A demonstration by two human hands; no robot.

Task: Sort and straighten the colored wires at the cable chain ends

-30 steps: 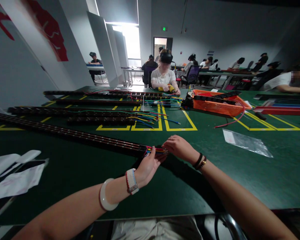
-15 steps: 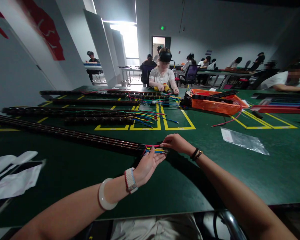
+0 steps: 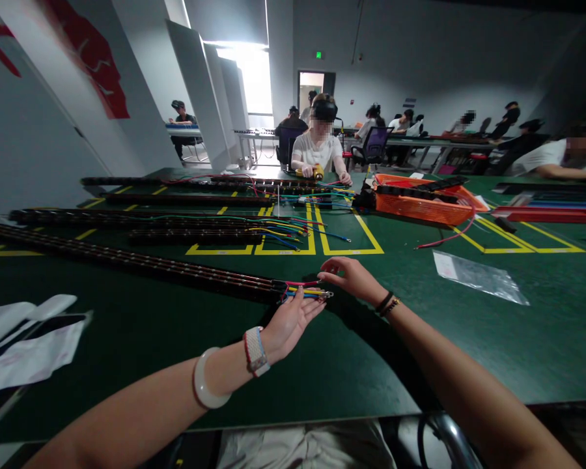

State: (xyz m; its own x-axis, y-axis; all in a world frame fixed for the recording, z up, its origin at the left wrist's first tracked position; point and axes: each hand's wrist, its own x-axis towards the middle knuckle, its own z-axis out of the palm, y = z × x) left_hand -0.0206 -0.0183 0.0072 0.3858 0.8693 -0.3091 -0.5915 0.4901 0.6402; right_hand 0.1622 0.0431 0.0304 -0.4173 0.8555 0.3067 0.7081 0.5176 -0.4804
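The left hand [image 3: 286, 326] lay palm up over the green table [image 3: 469, 352], its thumb resting on a yellow wire [image 3: 313, 292] and a blue wire [image 3: 313, 297] and its fingers stretched out beneath them; that grip was loose, with the wires held against the fingers. Their ring terminals [image 3: 329, 295] stuck out toward three o'clock, just beyond the fingertips. A red wire [image 3: 303, 283] ran apart from these, at twelve o'clock of the left thumb.

The right hand [image 3: 349, 279], at two o'clock from the left, curled with its thumb and forefinger narrowly spaced at the tip of the red wire; whether they pinched it could not be told.

All these wires came out of the near end of a long dark cable chain [image 3: 176, 262], which stretched from the left hand toward the line between nine and ten o'clock. More dark bundles [image 3: 190, 236] lay at about ten to eleven o'clock, beyond the long chain.

A clear plastic bag [image 3: 478, 279] lay flat at three o'clock from the right hand, and an orange basket [image 3: 420, 212] stood at two o'clock. White packets [image 3: 39, 352] lay at nine o'clock from the left hand. Across the table, at twelve o'clock, a co-worker [image 3: 317, 151] held a yellow tool [image 3: 317, 172].
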